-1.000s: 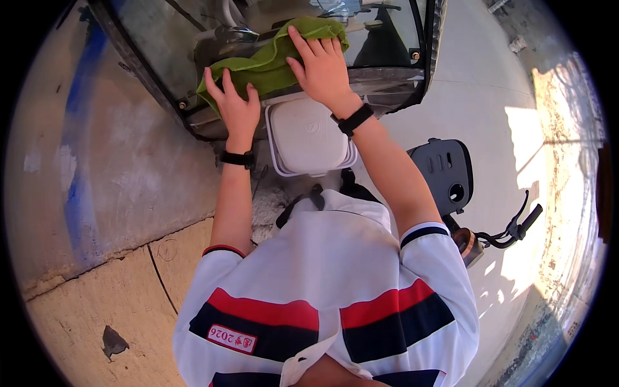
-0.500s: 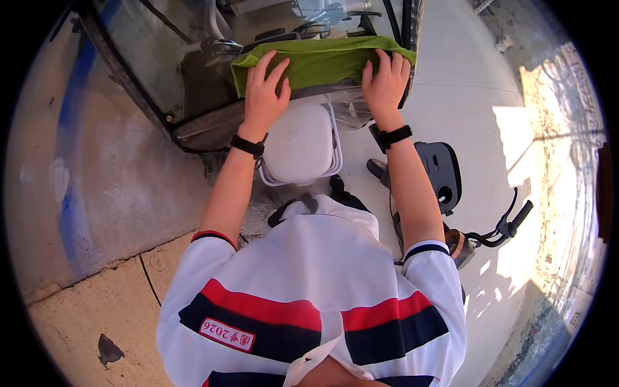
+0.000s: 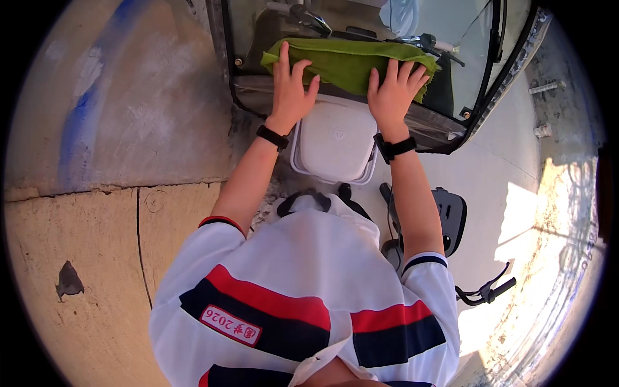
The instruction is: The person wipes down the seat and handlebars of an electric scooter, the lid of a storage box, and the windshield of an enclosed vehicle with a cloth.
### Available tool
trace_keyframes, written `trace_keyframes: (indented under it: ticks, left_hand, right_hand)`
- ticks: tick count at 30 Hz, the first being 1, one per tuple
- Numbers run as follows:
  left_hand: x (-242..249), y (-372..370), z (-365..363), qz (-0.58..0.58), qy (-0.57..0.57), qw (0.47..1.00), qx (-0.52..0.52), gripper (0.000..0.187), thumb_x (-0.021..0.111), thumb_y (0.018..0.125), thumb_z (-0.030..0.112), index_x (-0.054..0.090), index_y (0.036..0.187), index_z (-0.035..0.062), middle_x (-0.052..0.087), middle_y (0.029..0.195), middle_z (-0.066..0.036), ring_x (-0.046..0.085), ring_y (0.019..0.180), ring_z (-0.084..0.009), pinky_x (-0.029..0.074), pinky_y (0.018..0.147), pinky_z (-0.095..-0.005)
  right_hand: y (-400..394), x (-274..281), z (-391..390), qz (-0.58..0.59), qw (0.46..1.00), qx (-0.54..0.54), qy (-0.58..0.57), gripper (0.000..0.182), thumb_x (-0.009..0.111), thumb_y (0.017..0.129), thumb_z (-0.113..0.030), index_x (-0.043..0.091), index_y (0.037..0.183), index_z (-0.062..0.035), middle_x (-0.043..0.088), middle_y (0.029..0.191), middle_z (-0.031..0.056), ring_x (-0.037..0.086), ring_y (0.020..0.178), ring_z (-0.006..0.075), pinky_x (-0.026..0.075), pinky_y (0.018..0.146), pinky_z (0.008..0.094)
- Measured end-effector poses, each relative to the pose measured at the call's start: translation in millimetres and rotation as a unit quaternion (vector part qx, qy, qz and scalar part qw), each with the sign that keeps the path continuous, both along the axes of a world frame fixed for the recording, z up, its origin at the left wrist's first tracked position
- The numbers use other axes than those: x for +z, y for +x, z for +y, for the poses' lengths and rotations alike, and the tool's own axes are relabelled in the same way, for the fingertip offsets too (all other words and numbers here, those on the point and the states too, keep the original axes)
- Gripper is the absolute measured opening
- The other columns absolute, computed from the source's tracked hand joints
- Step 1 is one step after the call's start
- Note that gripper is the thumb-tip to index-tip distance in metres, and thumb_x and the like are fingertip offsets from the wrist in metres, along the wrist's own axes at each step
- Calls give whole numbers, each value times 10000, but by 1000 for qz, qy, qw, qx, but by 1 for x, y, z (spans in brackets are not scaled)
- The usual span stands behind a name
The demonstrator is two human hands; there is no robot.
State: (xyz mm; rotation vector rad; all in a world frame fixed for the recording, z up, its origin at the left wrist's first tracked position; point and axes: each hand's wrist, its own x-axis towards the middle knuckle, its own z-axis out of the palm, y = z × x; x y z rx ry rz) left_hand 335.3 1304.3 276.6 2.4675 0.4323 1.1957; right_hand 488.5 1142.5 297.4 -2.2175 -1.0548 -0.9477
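Observation:
A green cloth (image 3: pixel 348 61) lies stretched sideways against the clear windshield (image 3: pixel 451 26) of a vehicle. On its left part rests my left hand (image 3: pixel 292 87), fingers spread and pressing on the fabric. My right hand (image 3: pixel 394 93) lies on the right part of the cloth, its fingers also spread. Both palms are turned away from the camera, and each wrist wears a black band. Below the cloth, between my forearms, is a white lidded container (image 3: pixel 338 142) with a pale handle or rim around it.
Handlebars (image 3: pixel 313 19) show behind the windshield. At the lower right are a dark grey plastic part (image 3: pixel 451 216) and another handlebar with a black grip (image 3: pixel 500 290). A wall with a blue stripe (image 3: pixel 84 116) stands at the left.
The view has swung, so the windshield and container appear further right. Both hands still lie on the cloth, at a slightly different place on the glass.

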Motion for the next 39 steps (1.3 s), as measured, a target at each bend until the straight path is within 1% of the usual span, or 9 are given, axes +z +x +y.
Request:
trace_keyframes:
  ticks: [2,5,8,13,17,21,25,32,39]
  left_hand:
    - [-5,-9,18,5,25,999,44,344,729,824,164,562,1088,19,175,1575,-288,355,1297,-551,361,1070,-551]
    - [-2,-24,35,7,3,998,68,313,727,823,151,552,1043,13,171,1570,-315,243,1368,-601,321,1106,-574]
    - [3,-31,43,6,3,998,62,307,729,817,134,541,1028,13,184,1561,-332,230,1375,-607,316,1104,-587]
    - [6,-31,45,7,-15,999,52,569,714,820,106,425,1305,27,136,1578,-307,170,1419,-564,251,1138,-580]
    - [16,-24,36,17,-34,998,57,630,699,805,93,381,1341,3,106,1573,-329,173,1411,-564,212,1141,-611]
    - [30,-16,27,-8,-30,999,40,620,705,808,74,425,1358,19,204,1531,-299,229,1394,-525,271,1133,-554]
    - [31,-5,16,-16,-49,999,11,602,696,812,74,477,1370,17,295,1448,-270,294,1359,-483,321,1111,-512]
    - [44,26,-23,18,-5,999,-30,588,680,812,78,491,1364,7,295,1477,-247,287,1386,-449,321,1114,-504]
    - [50,72,-76,41,2,994,-97,450,691,796,97,554,1217,18,337,1505,-232,320,1366,-462,286,1130,-531]
  right_hand:
    - [-11,3,16,2,1000,22,-21,563,622,906,-311,483,1376,-36,378,1437,295,292,1305,588,212,1072,706]
    - [-29,13,38,7,995,97,-30,503,654,816,-137,535,1299,-62,429,1411,225,307,1339,533,231,1099,680]
    - [-45,19,58,14,985,160,-64,547,646,741,-22,559,1278,-74,434,1432,171,317,1361,481,241,1121,648]
    - [-50,16,68,19,982,180,-62,563,601,749,11,545,1302,-79,424,1422,200,306,1348,517,244,1108,667]
    - [-53,25,63,41,989,135,-54,562,668,769,-107,538,1314,-76,391,1443,248,288,1346,544,230,1123,660]
    - [-42,34,49,49,996,80,3,508,682,849,-196,526,1302,-28,382,1429,302,268,1343,567,244,1096,675]
    - [-16,37,22,38,998,44,28,551,686,848,-224,505,1339,-52,386,1440,277,283,1333,563,249,1099,668]
    - [26,41,-32,35,998,26,53,537,677,831,-209,512,1314,-41,399,1446,259,291,1356,524,268,1104,645]
    - [65,26,-93,44,996,-47,56,544,603,800,-150,490,1311,-3,376,1468,279,293,1386,484,254,1133,604]
